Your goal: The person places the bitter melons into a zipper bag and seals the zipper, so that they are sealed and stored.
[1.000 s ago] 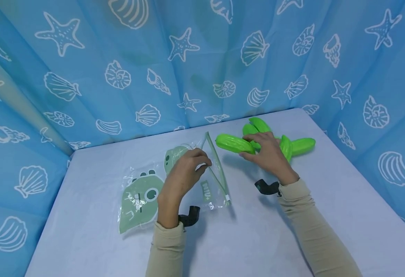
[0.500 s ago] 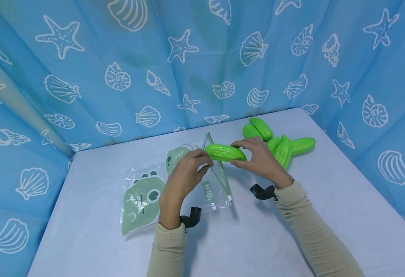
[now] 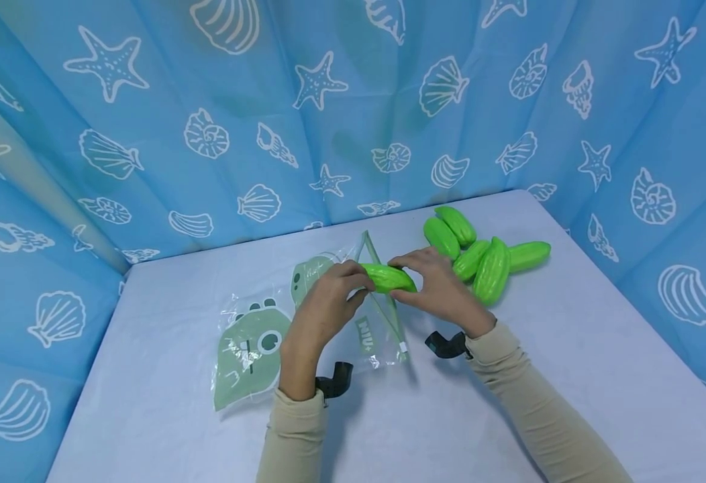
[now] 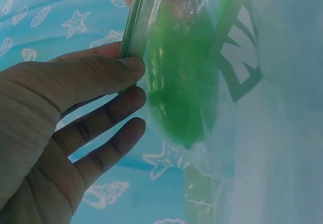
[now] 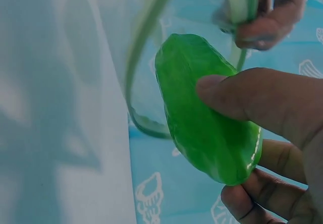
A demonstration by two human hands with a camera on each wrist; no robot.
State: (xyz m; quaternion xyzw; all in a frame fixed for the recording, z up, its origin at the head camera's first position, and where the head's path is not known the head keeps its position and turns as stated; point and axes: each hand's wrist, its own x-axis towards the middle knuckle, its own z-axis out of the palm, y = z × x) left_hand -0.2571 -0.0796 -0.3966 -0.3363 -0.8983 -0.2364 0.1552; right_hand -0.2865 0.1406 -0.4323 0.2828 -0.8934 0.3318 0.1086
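A clear zip bag (image 3: 256,335) printed with a green cartoon figure lies on the pale table (image 3: 147,416). My left hand (image 3: 329,302) pinches the upper edge of the bag's green zip strip (image 4: 132,27) and holds the mouth apart. My right hand (image 3: 431,288) grips a green ribbed toy gourd (image 3: 389,277) (image 5: 207,113) with its tip inside the bag's mouth. Through the plastic the gourd (image 4: 181,82) shows in the left wrist view.
Several more green toy gourds (image 3: 480,255) lie in a pile at the back right of the table. Blue curtains (image 3: 208,121) with white shells and starfish close off the back and both sides.
My right hand lifted one gourd off the pile and carried it left to the bag's mouth, where its tip now enters. My left hand kept its pinch on the zip edge.
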